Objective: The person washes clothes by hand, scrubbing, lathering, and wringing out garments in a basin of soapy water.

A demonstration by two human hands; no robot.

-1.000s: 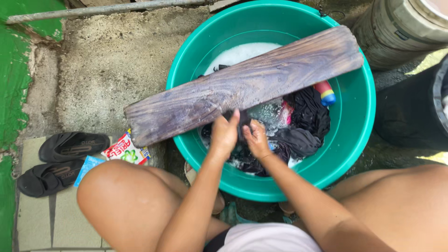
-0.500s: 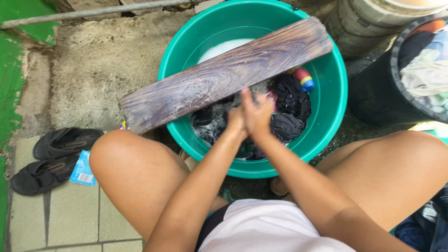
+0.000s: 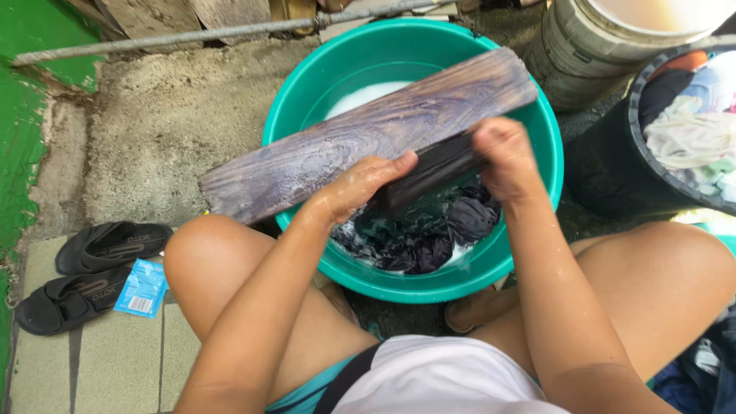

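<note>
While both hands work over the teal basin (image 3: 546, 153), a dark wet garment (image 3: 429, 170) is stretched between them on the lower edge of the wooden washboard (image 3: 368, 138). Left hand (image 3: 360, 188): fingers curled onto the cloth's left end, pressing it against the board. Right hand (image 3: 502, 157): fist closed around the cloth's right end, near the board's right end. Board lies diagonally across the basin rim, low end overhanging the rim at left, high end at the right rim. More dark laundry (image 3: 429, 238) sits in soapy water below the board, toward the basin's near side. Ground, left: pair of black sandals (image 3: 92, 272) with a blue sachet (image 3: 140, 287) touching them. Right of basin: black tub (image 3: 606, 169) holding light clothes, pale bucket (image 3: 590, 54) behind it.
</note>
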